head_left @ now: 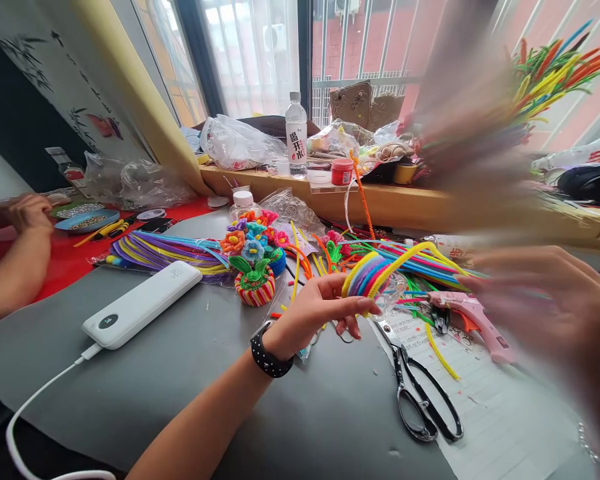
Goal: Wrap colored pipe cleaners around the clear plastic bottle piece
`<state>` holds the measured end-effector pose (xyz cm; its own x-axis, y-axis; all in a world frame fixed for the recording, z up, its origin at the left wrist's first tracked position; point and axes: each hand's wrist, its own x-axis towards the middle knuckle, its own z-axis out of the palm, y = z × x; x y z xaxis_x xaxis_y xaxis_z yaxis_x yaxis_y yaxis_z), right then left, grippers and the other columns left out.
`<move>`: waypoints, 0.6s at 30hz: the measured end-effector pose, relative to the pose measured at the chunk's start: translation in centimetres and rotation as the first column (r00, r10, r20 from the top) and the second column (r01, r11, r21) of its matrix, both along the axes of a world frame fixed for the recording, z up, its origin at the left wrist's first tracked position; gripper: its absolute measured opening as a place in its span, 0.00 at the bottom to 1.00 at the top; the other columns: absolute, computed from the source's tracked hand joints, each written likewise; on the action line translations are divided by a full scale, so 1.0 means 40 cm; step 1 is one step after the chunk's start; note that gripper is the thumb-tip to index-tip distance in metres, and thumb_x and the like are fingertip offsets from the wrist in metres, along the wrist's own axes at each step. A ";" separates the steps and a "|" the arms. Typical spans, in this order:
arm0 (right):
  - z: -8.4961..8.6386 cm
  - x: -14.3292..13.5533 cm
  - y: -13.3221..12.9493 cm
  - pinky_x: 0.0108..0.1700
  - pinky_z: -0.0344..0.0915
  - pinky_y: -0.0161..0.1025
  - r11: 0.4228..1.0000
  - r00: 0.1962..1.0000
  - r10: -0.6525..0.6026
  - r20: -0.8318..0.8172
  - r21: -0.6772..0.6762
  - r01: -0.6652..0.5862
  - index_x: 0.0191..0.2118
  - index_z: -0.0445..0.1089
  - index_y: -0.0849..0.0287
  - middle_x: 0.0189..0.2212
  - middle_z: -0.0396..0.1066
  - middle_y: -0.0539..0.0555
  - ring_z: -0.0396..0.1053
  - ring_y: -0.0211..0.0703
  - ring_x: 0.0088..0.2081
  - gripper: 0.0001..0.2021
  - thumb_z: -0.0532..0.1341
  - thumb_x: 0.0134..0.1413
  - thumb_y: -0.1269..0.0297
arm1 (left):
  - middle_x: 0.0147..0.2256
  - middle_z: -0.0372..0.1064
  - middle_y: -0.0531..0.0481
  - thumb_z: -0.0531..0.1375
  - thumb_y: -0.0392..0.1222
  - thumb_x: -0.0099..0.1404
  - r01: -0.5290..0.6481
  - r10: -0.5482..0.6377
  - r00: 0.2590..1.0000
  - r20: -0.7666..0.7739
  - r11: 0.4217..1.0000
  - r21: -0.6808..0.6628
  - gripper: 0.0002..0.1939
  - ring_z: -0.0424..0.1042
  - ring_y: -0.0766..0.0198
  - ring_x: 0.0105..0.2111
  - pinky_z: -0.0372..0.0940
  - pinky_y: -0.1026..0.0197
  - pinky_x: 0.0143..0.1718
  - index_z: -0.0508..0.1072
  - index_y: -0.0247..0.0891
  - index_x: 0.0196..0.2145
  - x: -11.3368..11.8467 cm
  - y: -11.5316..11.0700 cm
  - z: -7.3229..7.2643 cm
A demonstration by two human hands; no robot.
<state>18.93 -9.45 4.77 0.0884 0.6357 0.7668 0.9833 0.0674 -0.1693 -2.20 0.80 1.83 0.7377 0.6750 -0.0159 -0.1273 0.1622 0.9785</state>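
My left hand [325,307], a black dotted band on its wrist, is closed around a small clear plastic cup [394,291]. Yellow, purple, blue and pink pipe cleaners are wound around the cup. From this winding a yellow pipe cleaner [411,252] rises, bends and runs to the fingertips of my right hand [545,293]. Motion smears that hand, but its fingers appear closed on the strand's end. Below the cup lie black-handled scissors [425,400]. A pink glue gun [475,317] rests beyond them. Left of the cup stands a pot of pipe cleaner flowers [254,260].
A white power bank [143,303] with a cable lies on the grey table. Bundled pipe cleaners [167,250] lie behind it. A water bottle [296,137] stands on the sill. At upper right is a blurred shape with colourful stems [555,83]. Another person's hand [30,212] is at far left.
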 end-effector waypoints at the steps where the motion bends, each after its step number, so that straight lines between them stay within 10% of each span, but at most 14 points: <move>1: -0.004 0.001 0.004 0.31 0.61 0.33 1.000 1.000 -0.010 -0.005 -0.011 0.010 0.38 0.66 0.57 0.35 0.67 0.50 0.65 0.34 0.30 0.16 0.55 0.50 0.51 | 0.28 0.72 0.50 0.63 0.42 0.51 0.006 -0.006 1.000 -0.028 1.000 0.026 0.10 0.66 0.75 0.16 0.55 0.72 0.16 0.70 0.34 0.29 0.001 -0.003 0.001; 8: -0.028 0.044 0.036 0.21 0.58 0.26 0.955 0.972 0.187 0.144 -0.258 -0.145 0.33 0.67 0.55 0.23 0.64 0.46 0.61 0.27 0.21 0.08 0.56 0.51 0.58 | 0.30 0.67 0.49 0.59 0.46 0.54 -0.007 0.082 0.985 -0.153 0.898 0.439 0.12 0.65 0.74 0.18 0.61 0.69 0.19 0.69 0.33 0.32 0.009 -0.018 -0.011; 10: -0.035 0.055 0.040 0.18 0.57 0.24 0.954 0.961 0.219 0.170 -0.246 -0.174 0.32 0.67 0.56 0.21 0.64 0.46 0.60 0.27 0.19 0.08 0.57 0.49 0.58 | 0.34 0.68 0.46 0.57 0.44 0.57 -0.060 0.261 0.952 -0.159 0.671 0.739 0.10 0.67 0.71 0.22 0.62 0.68 0.22 0.70 0.33 0.30 0.010 -0.017 -0.023; 14: -0.040 0.029 0.032 0.23 0.60 0.28 0.976 0.987 0.079 0.140 -0.213 -0.048 0.33 0.65 0.58 0.28 0.66 0.51 0.66 0.33 0.28 0.09 0.57 0.49 0.58 | 0.36 0.71 0.48 0.51 0.36 0.61 0.049 0.510 0.858 -0.050 0.015 0.999 0.08 0.68 0.71 0.24 0.60 0.67 0.24 0.71 0.37 0.31 0.011 -0.014 -0.047; 18: -0.035 -0.017 0.017 0.28 0.60 0.30 0.956 0.984 0.167 0.060 -0.255 -0.147 0.46 0.61 0.56 0.34 0.65 0.52 0.63 0.32 0.30 0.14 0.52 0.54 0.59 | 0.35 0.72 0.51 0.51 0.34 0.61 0.072 0.555 0.823 0.125 -0.319 0.945 0.08 0.67 0.71 0.22 0.57 0.66 0.21 0.70 0.38 0.30 0.012 -0.015 -0.056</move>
